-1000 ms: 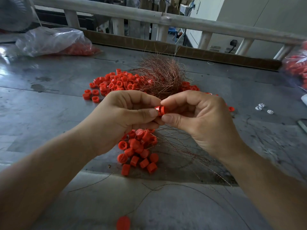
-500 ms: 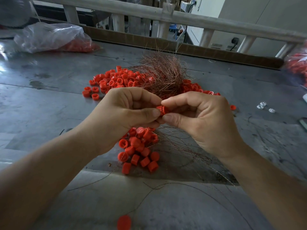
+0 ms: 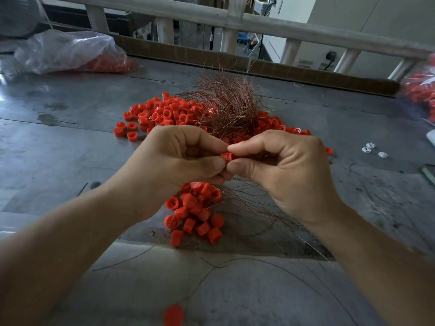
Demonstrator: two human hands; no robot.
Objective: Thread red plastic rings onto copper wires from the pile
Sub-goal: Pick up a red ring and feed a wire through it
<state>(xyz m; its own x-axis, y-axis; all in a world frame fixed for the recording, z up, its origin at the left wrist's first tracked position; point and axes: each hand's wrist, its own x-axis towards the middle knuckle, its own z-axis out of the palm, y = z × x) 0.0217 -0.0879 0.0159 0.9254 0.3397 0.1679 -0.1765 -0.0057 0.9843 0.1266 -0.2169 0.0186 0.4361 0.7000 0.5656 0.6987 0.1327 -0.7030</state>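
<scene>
Stray ring [image 3: 173, 315]: alone on the table [image 3: 58, 149], nearest to me, at the bottom edge of view.
Loose wires [image 3: 235, 262]: thin strands lie curved across the table between the stray ring and the heap.
Heap [image 3: 195, 215]: a small cluster of red rings under my hands, with fine wires fanning out from it to the right.
Left hand [image 3: 174, 161]: fingers curled in, thumb and forefinger pinched at the left edge of the ring [image 3: 226, 156]. Whether a wire end sits in that pinch I cannot tell.
Right hand [image 3: 282, 170]: curled, with thumb below and forefinger above pinching the ring from the right.
Ring: held up off the table between the fingertips of both my hands, above the heap and mostly covered by them.
Pile [image 3: 164, 114]: the large spread of red rings beyond my hands.
Bundle [image 3: 230, 102]: a bushy tuft of copper wires resting on the pile, its ends bristling up and away from me.
White bits [image 3: 372, 149]: three small pieces on the table, off to the right.
Left bag [image 3: 68, 52]: clear plastic with red parts inside, at the far left of the table.
Right bag [image 3: 421, 90]: a blurred clear bag of red parts at the right edge.
Rail [image 3: 259, 22]: a pale rail with posts runs along the far side of the table.
</scene>
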